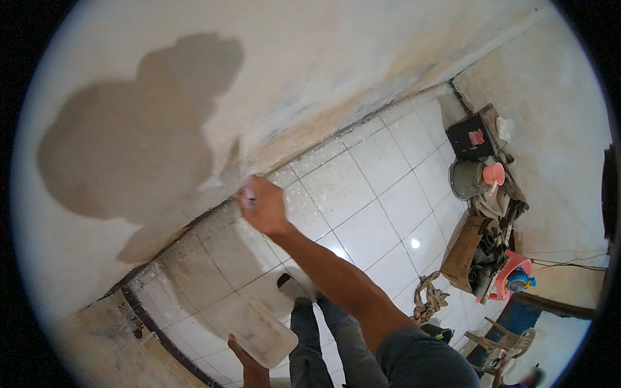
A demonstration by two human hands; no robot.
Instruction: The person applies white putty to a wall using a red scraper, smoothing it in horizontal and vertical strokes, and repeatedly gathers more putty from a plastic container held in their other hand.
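My right hand (264, 205) is stretched out to the stained, cream-coloured wall (310, 71), close to its lower part. Its fingers are closed in a fist. A pale, blurred shape shows at the fingers, against the wall, but what it is I cannot make out. Low down, my left hand (249, 359) holds a shallow, rectangular, whitish plastic container (268, 336) by its side, tilted over the floor. The inside of the container looks pale, and I cannot tell what lies in it.
White floor tiles (343, 184) carry pale specks along the wall. To the right stand a black box (471, 139), a grey bucket (466, 180) with a pink dipper (493, 173), a cardboard box (464, 252), a crumpled cloth (428, 299), a pink stool (512, 271) and a chair (508, 343).
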